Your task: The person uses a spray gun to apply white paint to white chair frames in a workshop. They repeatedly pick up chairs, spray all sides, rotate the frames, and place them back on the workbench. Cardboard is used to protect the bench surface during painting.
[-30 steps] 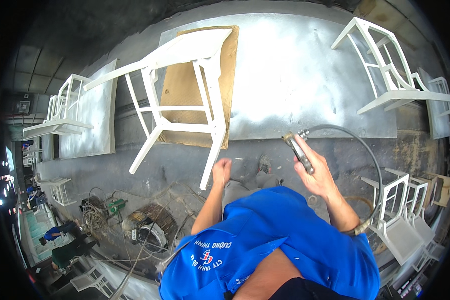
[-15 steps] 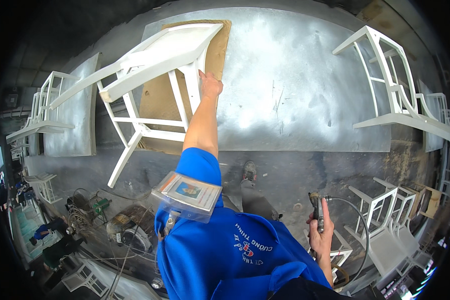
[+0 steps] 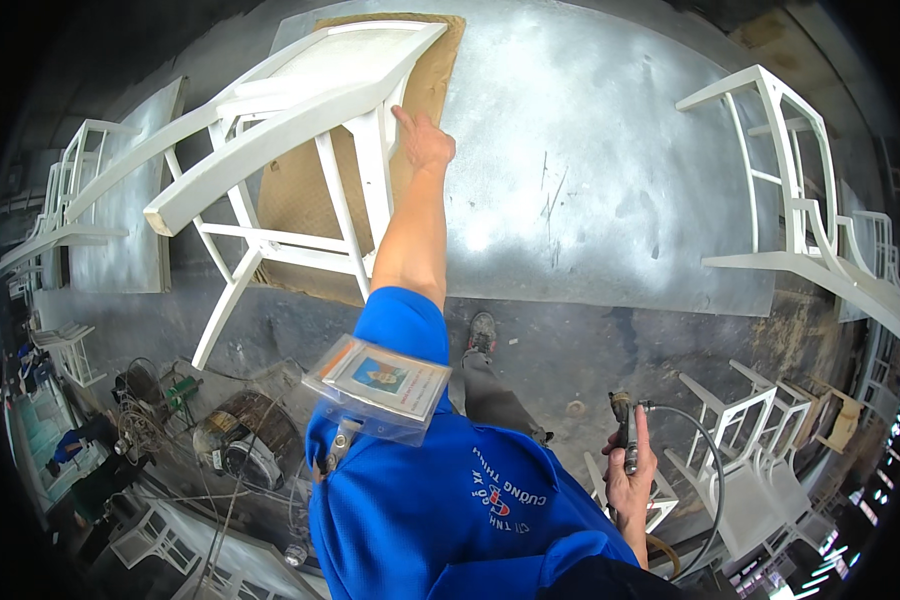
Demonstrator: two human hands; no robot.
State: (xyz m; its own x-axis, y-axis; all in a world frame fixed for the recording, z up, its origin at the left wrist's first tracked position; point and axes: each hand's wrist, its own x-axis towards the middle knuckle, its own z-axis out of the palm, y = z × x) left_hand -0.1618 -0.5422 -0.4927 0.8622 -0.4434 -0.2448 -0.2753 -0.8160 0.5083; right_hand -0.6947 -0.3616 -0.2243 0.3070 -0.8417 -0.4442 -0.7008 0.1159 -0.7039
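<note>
A white wooden chair (image 3: 280, 130) lies tipped over on a brown board (image 3: 432, 75), its legs pointing toward me and to the left. My left hand (image 3: 426, 142) reaches forward to the chair's right side, index finger stretched out to the frame by the seat. The fingers are apart and not wrapped round the wood. Low on the right, my right hand (image 3: 632, 485) is closed around a dark and metallic hose-fed air gun (image 3: 625, 430), its exact type unclear. A thin grey hose (image 3: 718, 470) curves from it down to the right.
A wide grey metal-topped table (image 3: 590, 200) carries the board. White chairs stand at the right (image 3: 795, 180), lower right (image 3: 760, 490) and far left (image 3: 80, 190). A round motor-like machine (image 3: 245, 440) with tangled cords sits on the floor at left. A badge (image 3: 380, 385) hangs from my shirt.
The chair now appears farther left and its near leg end is closer to me. My left hand has slid slightly up along its side, index finger straighter. My right hand keeps the air gun.
</note>
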